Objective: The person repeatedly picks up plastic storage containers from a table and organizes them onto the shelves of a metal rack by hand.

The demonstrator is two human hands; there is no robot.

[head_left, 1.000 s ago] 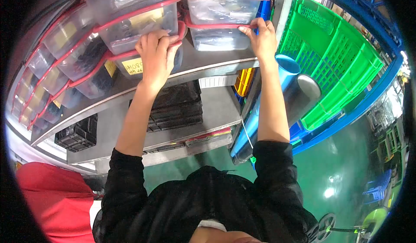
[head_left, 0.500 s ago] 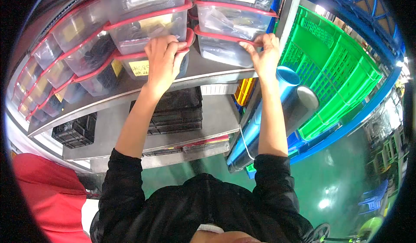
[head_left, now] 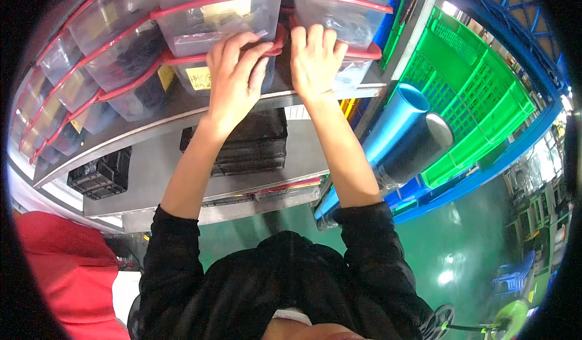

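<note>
L hand (head_left: pixel 233 86) is kept half-curled at the red lid edge of the btm labelled bin (head_left: pixel 193 73) on the shelf (head_left: pixel 182 114); grip can't be told. R hand (head_left: pixel 315 64), prev. seen at the R corner of the btm R bin (head_left: pixel 359 68), has been shifted L, fingers pointed up, grip unclear.

Clear glossy plastic bins (head_left: pixel 220 25), smooth grey metal shelf (head_left: pixel 182 122), matt red cloth (head_left: pixel 66 273), shiny green floor (head_left: pixel 448 243)

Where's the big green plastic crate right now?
In the head view, the green crate is on the person's right, just past the shelf's metal post and beside the light-blue tube.
</note>
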